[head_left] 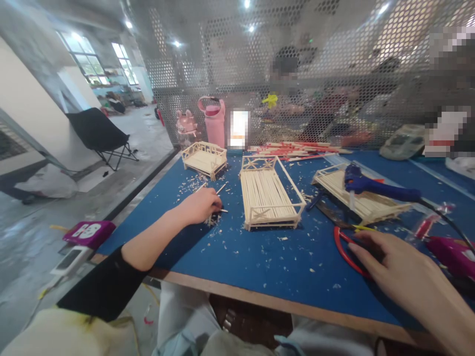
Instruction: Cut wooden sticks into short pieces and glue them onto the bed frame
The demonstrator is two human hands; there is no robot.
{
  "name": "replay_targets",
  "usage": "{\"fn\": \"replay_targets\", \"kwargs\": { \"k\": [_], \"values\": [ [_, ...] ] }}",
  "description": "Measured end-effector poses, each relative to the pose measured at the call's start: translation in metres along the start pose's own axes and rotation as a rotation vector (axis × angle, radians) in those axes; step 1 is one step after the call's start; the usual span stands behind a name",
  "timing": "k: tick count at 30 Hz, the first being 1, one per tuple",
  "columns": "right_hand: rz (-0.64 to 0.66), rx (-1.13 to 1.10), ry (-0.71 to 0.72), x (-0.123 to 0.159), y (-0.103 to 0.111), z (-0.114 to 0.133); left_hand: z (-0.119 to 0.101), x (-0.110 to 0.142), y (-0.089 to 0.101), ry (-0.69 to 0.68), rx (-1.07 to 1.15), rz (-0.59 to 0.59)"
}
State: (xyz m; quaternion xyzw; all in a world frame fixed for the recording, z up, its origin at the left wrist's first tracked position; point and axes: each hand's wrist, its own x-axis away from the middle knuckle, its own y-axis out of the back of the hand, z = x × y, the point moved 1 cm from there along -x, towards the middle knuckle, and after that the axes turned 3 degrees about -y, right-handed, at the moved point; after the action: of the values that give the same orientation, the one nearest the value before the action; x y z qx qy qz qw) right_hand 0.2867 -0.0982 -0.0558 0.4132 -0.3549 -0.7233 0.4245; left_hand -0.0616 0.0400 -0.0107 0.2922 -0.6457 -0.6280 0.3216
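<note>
My left hand point(202, 204) is closed low over the table with its fingertips together. A short pale wooden stick point(224, 211) pokes out from them, with wood scraps point(212, 221) just below. Beside it stands a bed-like frame point(265, 190) built of thin sticks, with railed ends. On the right, my right hand point(386, 262) is over scissors with red loop handles point(338, 247). Its thumb and forefinger are apart, near the handle; the other fingers are partly hidden. The scissors' dark blades point toward a flat stick piece point(334, 190).
A blue glue gun point(371, 184) lies across the stick piece, its cord running right. A small stick bench point(204, 160) stands at the back left. Behind are red-tipped sticks point(293, 148), a pink bottle point(215, 123) and a perforated metal screen point(230, 64). Shavings litter the blue tabletop point(237, 267).
</note>
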Motion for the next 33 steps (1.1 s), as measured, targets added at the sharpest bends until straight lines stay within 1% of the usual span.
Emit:
{"fn": "replay_targets", "kwargs": {
  "k": [4,7,10,13,15,19,22,25,27,29,31,33],
  "values": [
    [-0.04,0.093,0.034,-0.002,-0.001,-0.004,0.003,0.0,-0.003,0.183,-0.018,-0.077],
    [-0.034,0.178,0.025,-0.004,-0.004,-0.008,0.003,-0.004,-0.006,0.304,-0.014,-0.085],
    [-0.02,0.249,-0.008,-0.004,-0.007,-0.013,0.002,-0.009,-0.006,0.393,0.0,-0.088],
    [0.053,0.246,0.008,-0.004,-0.009,-0.017,0.003,-0.014,-0.003,0.436,0.015,-0.086],
    [0.087,0.227,0.019,-0.005,-0.009,-0.019,0.004,-0.018,0.0,0.427,0.027,-0.061],
    [0.098,0.185,0.014,-0.007,-0.008,-0.02,0.005,-0.024,0.007,0.412,0.045,-0.017],
    [0.069,0.158,0.008,-0.005,-0.001,-0.01,-0.001,-0.02,0.012,0.42,0.052,-0.064],
    [0.013,0.037,-0.007,-0.002,0.008,0.012,-0.02,-0.006,0.016,0.374,0.078,-0.125],
    [0.081,-0.099,0.018,-0.001,0.009,0.032,-0.04,0.007,0.016,0.293,0.128,-0.087],
    [0.191,-0.17,0.089,-0.003,0.005,0.051,-0.06,0.019,0.013,0.216,0.178,-0.045],
    [0.261,-0.146,0.145,-0.009,-0.003,0.065,-0.077,0.027,0.008,0.155,0.198,-0.047],
    [0.287,-0.059,0.182,-0.016,-0.011,0.074,-0.085,0.028,0.001,0.154,0.198,-0.083]
  ]
}}
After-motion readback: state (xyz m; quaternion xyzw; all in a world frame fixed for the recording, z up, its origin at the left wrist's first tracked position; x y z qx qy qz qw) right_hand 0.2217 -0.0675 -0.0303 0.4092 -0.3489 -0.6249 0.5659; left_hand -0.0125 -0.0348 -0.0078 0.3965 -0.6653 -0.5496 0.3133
